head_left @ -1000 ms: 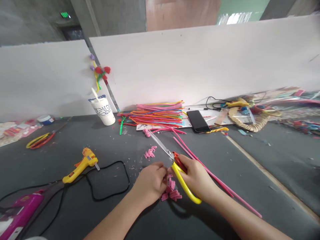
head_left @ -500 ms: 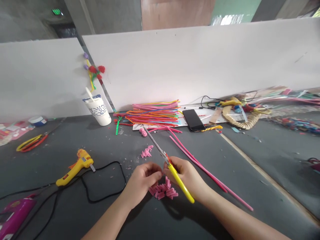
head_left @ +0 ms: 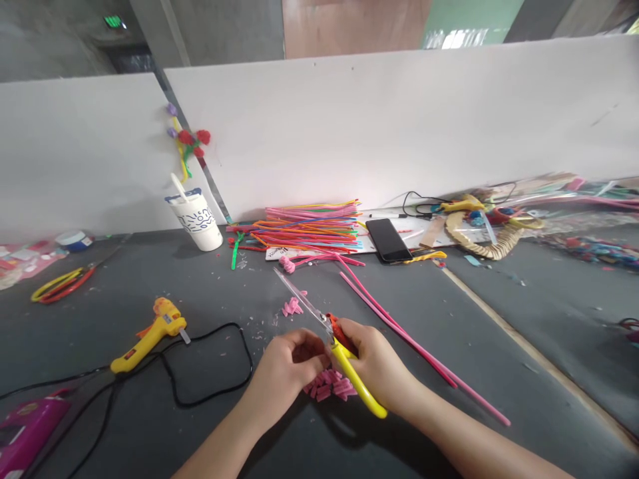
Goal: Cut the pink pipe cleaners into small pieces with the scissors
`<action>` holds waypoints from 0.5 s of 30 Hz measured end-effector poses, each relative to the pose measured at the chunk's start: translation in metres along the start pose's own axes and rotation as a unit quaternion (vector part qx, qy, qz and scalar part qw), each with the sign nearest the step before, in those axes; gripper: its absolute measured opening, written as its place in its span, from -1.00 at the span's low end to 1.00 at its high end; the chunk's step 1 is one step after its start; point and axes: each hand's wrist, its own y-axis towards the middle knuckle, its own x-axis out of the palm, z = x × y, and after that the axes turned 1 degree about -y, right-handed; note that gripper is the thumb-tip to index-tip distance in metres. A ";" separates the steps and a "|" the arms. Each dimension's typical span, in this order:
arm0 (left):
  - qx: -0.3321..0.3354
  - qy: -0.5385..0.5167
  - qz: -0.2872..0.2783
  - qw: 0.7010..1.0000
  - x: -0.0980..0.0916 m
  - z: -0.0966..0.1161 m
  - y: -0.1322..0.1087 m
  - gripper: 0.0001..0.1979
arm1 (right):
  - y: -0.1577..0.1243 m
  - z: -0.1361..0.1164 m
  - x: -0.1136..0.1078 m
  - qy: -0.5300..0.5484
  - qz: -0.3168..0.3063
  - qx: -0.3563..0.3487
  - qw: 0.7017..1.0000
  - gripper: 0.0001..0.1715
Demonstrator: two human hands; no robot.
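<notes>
My right hand [head_left: 380, 356] is wrapped round the yellow and orange handles of a pair of scissors [head_left: 363, 389]. The blades point away and to the left, over the table. Close beside it, my left hand [head_left: 284, 376] is closed in a pinch, thumb against fingers; what it holds, if anything, is hidden. Just below the fingertips lies a pile of short pink pipe cleaner pieces [head_left: 332, 387], partly covered by the hands. Beyond the blades sits a smaller heap of pink pieces [head_left: 291, 307]. Long pink pipe cleaners [head_left: 399, 327] stretch along the table to the right.
A yellow glue gun [head_left: 144, 339] with a black cord lies left, near a purple object [head_left: 32, 432] and another pair of scissors [head_left: 62, 285]. At the back are a white cup [head_left: 202, 223], a bundle of coloured pipe cleaners [head_left: 309, 229], a phone [head_left: 388, 241] and a woven ring [head_left: 486, 246].
The scissors have turned in my right hand; their tips have dropped nearer and left, and more of the orange handle shows. My left hand has shifted slightly right, over the pink pile.
</notes>
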 end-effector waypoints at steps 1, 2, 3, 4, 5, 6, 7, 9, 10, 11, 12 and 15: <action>0.009 0.025 0.011 1.000 0.000 0.002 -0.001 -0.90 | 0.000 0.000 0.000 0.000 -0.001 -0.001 1.000 -0.82; 0.019 0.049 0.020 0.998 0.000 0.003 -0.001 -0.91 | 0.000 0.001 0.001 0.000 -0.003 -0.003 1.000 -0.83; 0.029 0.071 0.028 0.997 0.000 0.005 -0.002 -0.92 | 0.000 0.001 0.001 0.001 -0.004 -0.004 1.000 -0.84; 0.037 0.087 0.034 0.995 0.000 0.006 -0.003 -0.91 | 0.000 0.001 0.001 0.002 -0.006 -0.006 1.000 -0.85; 0.043 0.097 0.036 0.994 0.000 0.007 -0.003 -0.91 | 0.000 0.000 0.001 0.003 -0.007 -0.008 1.000 -0.86; 0.045 0.102 0.034 0.993 0.000 0.007 -0.004 -0.90 | 0.000 0.000 0.001 0.004 -0.007 -0.010 1.000 -0.87; 0.047 0.106 0.032 0.993 0.001 0.007 -0.004 -0.91 | -0.001 -0.001 0.001 0.004 -0.006 -0.011 1.000 -0.87; 0.058 0.117 0.032 0.991 0.001 0.006 -0.004 -0.93 | -0.001 -0.003 0.001 0.004 -0.002 -0.012 1.000 -0.86; 0.068 0.125 0.037 0.989 0.002 0.006 -0.005 -0.93 | -0.001 -0.004 0.001 0.003 0.001 -0.011 1.000 -0.85; 0.079 0.134 0.044 0.987 0.002 0.006 -0.005 -0.94 | -0.001 -0.004 0.001 0.002 0.005 -0.010 1.000 -0.84; 0.088 0.143 0.050 0.985 0.003 0.005 -0.005 -0.93 | -0.001 -0.004 0.002 0.001 0.008 -0.009 1.000 -0.83; 0.100 0.148 0.057 0.982 0.005 0.006 -0.006 -0.92 | -0.002 -0.004 0.003 -0.004 0.014 -0.009 1.000 -0.80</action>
